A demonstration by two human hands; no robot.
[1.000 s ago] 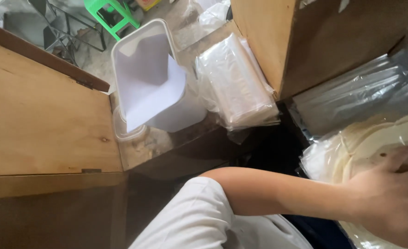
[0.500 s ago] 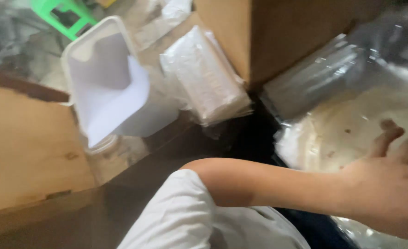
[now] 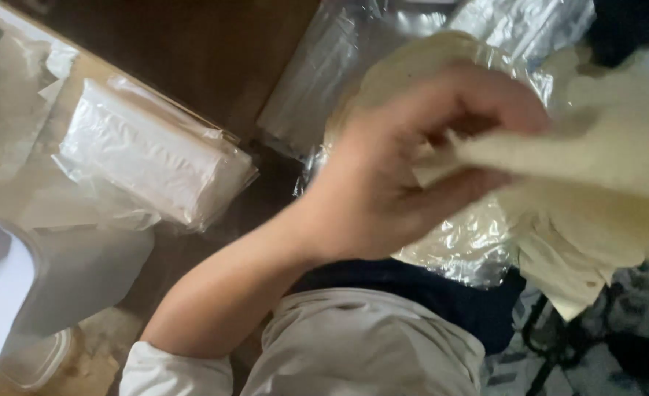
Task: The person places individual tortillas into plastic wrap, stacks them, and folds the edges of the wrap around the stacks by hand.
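My left hand (image 3: 405, 176) reaches across from the lower left, and its grip is pinched on the near edge of a thin, pale round sheet (image 3: 581, 158), thumb underneath and fingers (image 3: 478, 95) curled over the top. The sheet runs off from the grip toward the right, its long way lying roughly left to right and dipping a little at the far end; it is blurred, so I cannot tell its exact outline. Right under it lies the stack of like sheets in a crinkled clear plastic wrap (image 3: 463, 242), touching or just below what I hold. My right hand is not in view, so the left is the only one at the stack. To the left, well apart from my grip, a flat wrapped packet (image 3: 152, 158) lies on a wooden board (image 3: 82, 70), and a white bin (image 3: 60, 279) stands at the lower left. The room is dim and cluttered
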